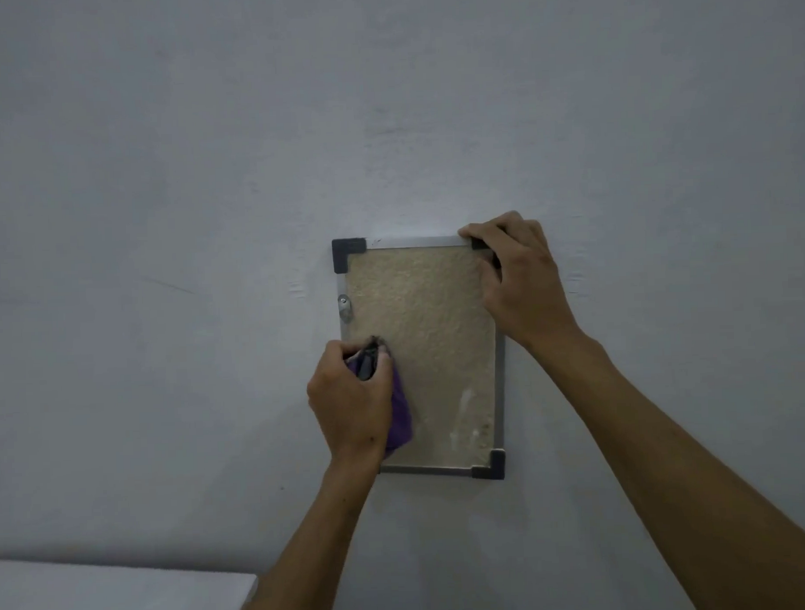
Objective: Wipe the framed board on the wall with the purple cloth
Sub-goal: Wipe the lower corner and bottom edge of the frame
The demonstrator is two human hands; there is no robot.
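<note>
The framed board hung upright on a plain grey wall, a tan, rough-textured panel inside a thin silver frame with dark plastic corner pieces. A small metal bracket sat on the left edge of the frame, roughly a third of the way down. Pale streaks showed on the lower right part of the panel.

The left hand was clenched around the purple cloth, fingers curled tight into a fist with the thumb side facing the board. The bunched top of the cloth (darker there, almost black) poked out above the knuckles, while a loose purple tail hung down past the heel of the hand and lay against the lower left area of the panel. The fist itself was pressed to the board near its left edge, just below the bracket, and it covered the bottom left corner region of the frame from view.

The right hand was on the top right corner of the frame. Its fingers were bent over the upper rail and the dark corner piece, the thumb lay down along the right side of the panel, and the palm covered the right rail beneath.

At the lower left of the view, a pale flat surface stood well apart from the board.
</note>
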